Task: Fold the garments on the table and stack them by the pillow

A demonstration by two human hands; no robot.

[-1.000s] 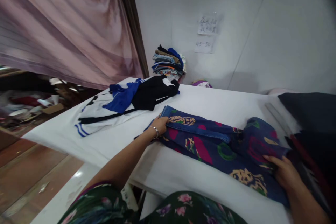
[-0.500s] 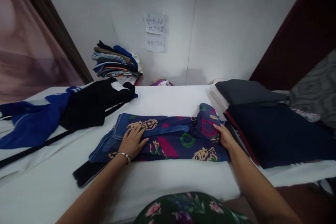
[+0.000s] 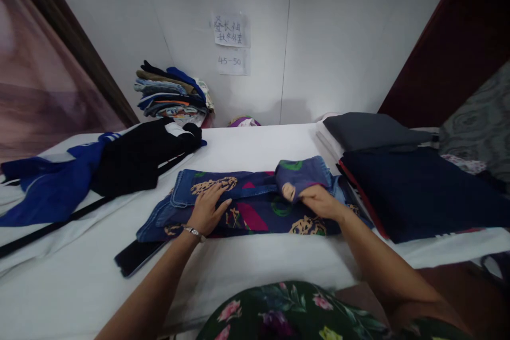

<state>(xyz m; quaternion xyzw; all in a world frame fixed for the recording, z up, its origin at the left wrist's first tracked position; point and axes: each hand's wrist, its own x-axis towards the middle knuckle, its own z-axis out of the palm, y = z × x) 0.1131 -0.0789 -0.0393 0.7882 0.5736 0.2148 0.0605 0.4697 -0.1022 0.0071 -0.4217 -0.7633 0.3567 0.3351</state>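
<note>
A blue denim jacket (image 3: 251, 215) printed in tan, magenta and green lies folded into a long flat bundle on the white-covered table (image 3: 279, 146). Palm down on its left part rests my left hand (image 3: 206, 211), fingers spread, with a bracelet at the wrist. My right hand (image 3: 321, 203) pinches a folded-back sleeve (image 3: 300, 172) at the jacket's right end and holds it raised. The right fingertips are partly hidden by the cloth. A flat black item (image 3: 139, 257) pokes out from under the jacket's lower left corner.
Black and blue clothes (image 3: 131, 156) lie loosely at left. Folded clothes (image 3: 173, 90) form a stack behind the table's far left edge. Folded navy (image 3: 418, 191) and grey (image 3: 370, 130) garments are piled at right. Handwritten paper signs (image 3: 230, 29) hang on the wall.
My right hand has moved left and slightly up, bringing the sleeve end leftward over the jacket. My left hand stays pressed on the left part.
</note>
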